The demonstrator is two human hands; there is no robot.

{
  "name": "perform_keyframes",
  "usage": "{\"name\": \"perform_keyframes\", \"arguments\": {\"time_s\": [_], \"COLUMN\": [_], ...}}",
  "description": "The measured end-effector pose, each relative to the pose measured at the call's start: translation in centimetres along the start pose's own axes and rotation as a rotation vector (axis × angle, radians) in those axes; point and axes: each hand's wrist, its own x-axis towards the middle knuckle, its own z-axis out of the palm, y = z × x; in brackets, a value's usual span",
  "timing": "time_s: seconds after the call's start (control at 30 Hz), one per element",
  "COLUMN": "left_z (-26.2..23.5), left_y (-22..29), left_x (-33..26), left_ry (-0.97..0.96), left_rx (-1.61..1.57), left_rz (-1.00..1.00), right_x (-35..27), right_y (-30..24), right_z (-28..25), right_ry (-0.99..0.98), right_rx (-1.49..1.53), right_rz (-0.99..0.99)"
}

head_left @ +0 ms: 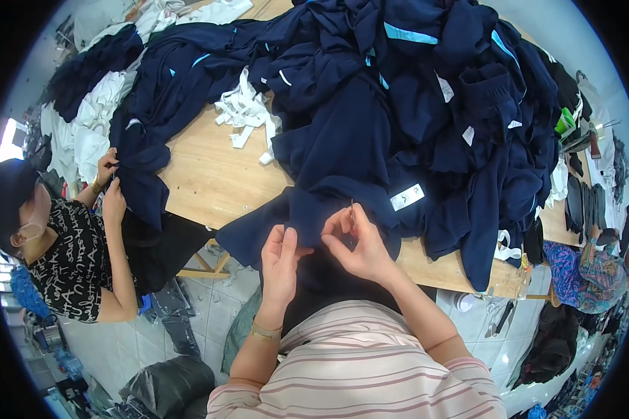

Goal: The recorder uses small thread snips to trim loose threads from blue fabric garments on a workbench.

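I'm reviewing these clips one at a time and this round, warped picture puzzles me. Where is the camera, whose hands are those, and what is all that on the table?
The camera sits on a person's head and looks down through a fisheye lens, so straight edges bend near the rim. The two forearms rising from the bottom edge belong to the wearer, who has a striped top. Their left hand presses on a navy garment at the near edge of the wooden table. Their right hand pinches the same fabric and seems to hold a small thin tool, too small to identify. Behind lies a large heap of navy clothes and some white fabric strips. At the left, another person handles a navy piece too.
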Motion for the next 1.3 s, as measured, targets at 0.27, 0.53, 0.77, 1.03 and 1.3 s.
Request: {"name": "perform_keyframes", "arguments": {"time_s": [0.27,0.53,0.77,1.03,1.3], "left_z": [1.1,0.5,4.1,4.7,8.1], "left_y": [0.7,1.4,5.3,0.8,0.6], "left_x": [0.5,3.0,1.4,0.0,-0.2], "left_ry": [-0.049,-0.058,0.034,-0.331,-0.196], "left_rx": [-0.139,0.065,1.079,-0.102,-0.475], "left_rz": [-0.047,0.235,0.662,-0.216,-0.441], "right_x": [1.1,2.7,3.4,2.3,1.7], "right_y": [-0.2,-0.1,-0.1,-1.6,-1.8], "right_z": [0.2,-0.1,-3.8,-3.0,-3.3], "right_ry": [-0.02,0.209,0.375,0.234,0.33], "right_rx": [0.054,0.342,-0.311,-0.264,-0.307], "right_rz": [0.044,-0.012,-0.174,-0.376,-0.363]}}
